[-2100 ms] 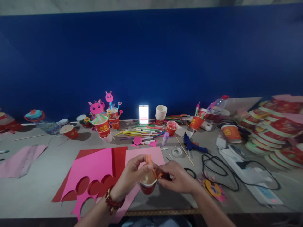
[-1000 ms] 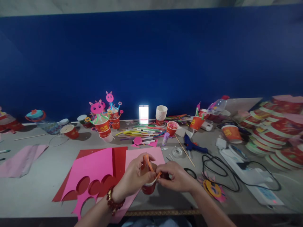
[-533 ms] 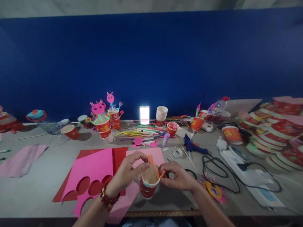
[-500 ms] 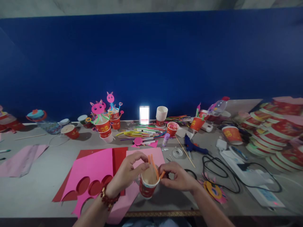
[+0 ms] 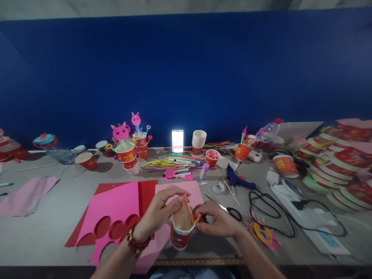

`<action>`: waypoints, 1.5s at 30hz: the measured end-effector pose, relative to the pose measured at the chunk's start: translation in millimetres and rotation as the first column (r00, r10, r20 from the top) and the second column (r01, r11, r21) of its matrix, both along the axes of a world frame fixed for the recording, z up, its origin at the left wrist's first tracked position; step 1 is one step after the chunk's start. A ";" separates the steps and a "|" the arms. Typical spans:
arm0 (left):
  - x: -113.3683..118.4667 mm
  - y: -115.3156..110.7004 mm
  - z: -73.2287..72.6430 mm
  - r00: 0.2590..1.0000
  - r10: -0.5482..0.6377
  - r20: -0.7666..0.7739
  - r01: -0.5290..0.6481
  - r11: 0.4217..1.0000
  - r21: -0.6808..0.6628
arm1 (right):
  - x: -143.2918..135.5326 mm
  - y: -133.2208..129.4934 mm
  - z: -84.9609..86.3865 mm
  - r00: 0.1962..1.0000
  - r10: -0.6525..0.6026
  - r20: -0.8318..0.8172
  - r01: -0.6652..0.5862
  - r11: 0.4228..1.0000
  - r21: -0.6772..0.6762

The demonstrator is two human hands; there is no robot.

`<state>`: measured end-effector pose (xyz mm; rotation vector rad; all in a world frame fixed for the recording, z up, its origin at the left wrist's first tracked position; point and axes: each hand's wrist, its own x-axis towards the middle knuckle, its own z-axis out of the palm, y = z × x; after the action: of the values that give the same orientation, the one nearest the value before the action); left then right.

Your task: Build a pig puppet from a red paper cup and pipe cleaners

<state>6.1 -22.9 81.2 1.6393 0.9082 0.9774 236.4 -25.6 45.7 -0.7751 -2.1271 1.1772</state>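
Note:
A red paper cup point(image 5: 180, 237) with a white rim stands near the table's front edge, its mouth up. An orange pipe cleaner point(image 5: 188, 209) passes over the right of its rim, bent, with a short end outside. My left hand point(image 5: 167, 207) is closed on the upper part of it, above the cup's mouth. At the right rim, my right hand point(image 5: 213, 219) pinches the short outer end. The fingertips partly hide the pipe cleaner. Scissors point(image 5: 234, 214) with black handles lie just beyond my right hand.
Cut pink paper point(image 5: 119, 201) lies on a red sheet at left. Behind are several coloured pipe cleaners point(image 5: 174, 161), a glue stick point(image 5: 204, 170) and a blue glue gun point(image 5: 238, 179). Right of my arm lie a black cable point(image 5: 271, 205) and a power strip point(image 5: 302, 217).
My left hand has shifted slightly right with the upper part of the pipe cleaner, which now bends more toward the fingers. The cup has moved slightly toward me. More of the scissors shows.

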 end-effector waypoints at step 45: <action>-9.9 -13.9 11.7 0.943 -0.112 -0.313 0.305 0.664 0.683 | -2.4 -20.5 21.1 0.965 -0.134 0.226 0.010 0.878 0.478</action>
<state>-3.8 -36.8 93.0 2.5342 0.4587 1.0500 233.9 -46.1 66.8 -0.7950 -2.4317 0.4904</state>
